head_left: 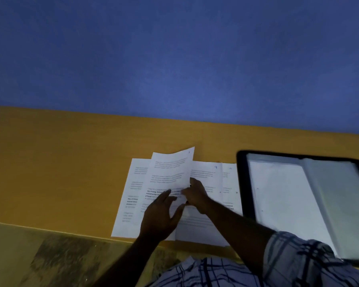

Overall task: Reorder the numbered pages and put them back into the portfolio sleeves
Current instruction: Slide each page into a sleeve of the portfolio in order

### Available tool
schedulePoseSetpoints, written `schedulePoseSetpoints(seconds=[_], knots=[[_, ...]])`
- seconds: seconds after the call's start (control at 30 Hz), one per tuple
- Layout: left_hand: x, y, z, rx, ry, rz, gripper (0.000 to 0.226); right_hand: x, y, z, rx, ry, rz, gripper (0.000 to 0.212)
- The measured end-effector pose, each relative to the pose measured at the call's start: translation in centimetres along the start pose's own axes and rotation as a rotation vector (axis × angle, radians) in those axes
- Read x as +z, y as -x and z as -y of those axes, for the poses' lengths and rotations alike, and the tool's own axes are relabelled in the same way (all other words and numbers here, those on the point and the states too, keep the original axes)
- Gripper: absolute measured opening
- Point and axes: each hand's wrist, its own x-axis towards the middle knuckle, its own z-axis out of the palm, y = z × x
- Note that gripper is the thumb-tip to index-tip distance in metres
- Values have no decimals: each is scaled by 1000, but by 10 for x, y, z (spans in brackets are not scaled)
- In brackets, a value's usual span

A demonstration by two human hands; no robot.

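White printed pages (133,204), fanned in an overlapping row on the orange-brown table (60,172), long axes all running from the near edge toward the blue wall (174,59), top margins at the far end. Topmost, a lifted page (170,168): same orientation, tilted slightly, far edge curled up off the row. Right of it, sheet marked 9 (207,172), then sheet marked 10 (229,183), its right edge touching or tucked beneath the portfolio, hard to tell which.

Left hand (162,214) spread, fingers straight, laid over the lower part of the lifted page, gripping nothing. Right hand (195,195) curled at that page's right edge, pinching it.

Black portfolio (241,183) lying open just right of the row, spine pointing away, far end leaning a little left. Left-hand sleeve (278,193) holding a white sheet, too blurred to read; right-hand sleeves (340,204) glossy and grey, contents not discernible. Plaid shirt sleeve (298,255) across the portfolio's near corner.
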Motion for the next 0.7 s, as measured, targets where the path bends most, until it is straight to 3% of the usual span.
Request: schedulePoseSetpoints(seconds=[0.13, 0.23, 0.37, 0.53, 0.7], knots=[[5, -8, -1, -41, 43, 149, 82, -40, 10, -12, -52, -68, 45, 37], [14, -23, -9, -209, 68, 234, 99, -77, 17, -23, -76, -136, 45, 34], [33, -46, -25, -454, 208, 276, 104, -129, 25, -43, -112, -205, -1, 34], [53, -74, -71, -614, 495, 275, 76, -192, 37, -68, -151, -235, 1, 31], [80, -85, -123, -590, 638, 254, 32, -256, 45, -91, -151, -277, -39, 33]])
